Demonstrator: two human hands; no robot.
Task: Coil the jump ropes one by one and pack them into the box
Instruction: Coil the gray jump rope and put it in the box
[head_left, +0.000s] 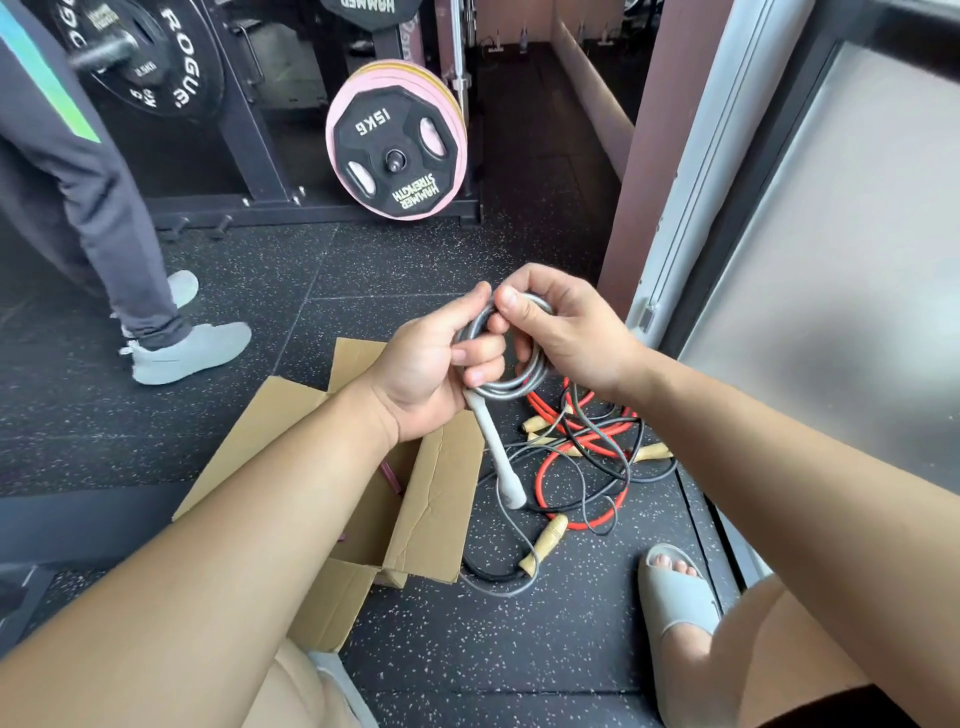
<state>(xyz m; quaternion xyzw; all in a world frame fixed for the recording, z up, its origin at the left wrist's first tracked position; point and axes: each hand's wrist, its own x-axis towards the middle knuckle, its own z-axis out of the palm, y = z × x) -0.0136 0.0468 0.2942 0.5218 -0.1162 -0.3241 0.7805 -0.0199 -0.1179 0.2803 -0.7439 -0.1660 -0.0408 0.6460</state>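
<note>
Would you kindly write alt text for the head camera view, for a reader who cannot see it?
The left hand and right hand hold a grey jump rope partly wound into a coil, its white handle hanging below the left hand. An open cardboard box sits on the speckled floor beside a tangle of red and black jump ropes.

Grey rope coil (511, 387) in the grip: smooth, glossy plastic. White handle (491, 441) hanging below it: matt plastic. Box (436, 483) beneath: creased, matt cardboard. Loose handles (548, 538) lower right: pale wood. Floor (519, 649): speckled, matt, rubber-like.
</note>
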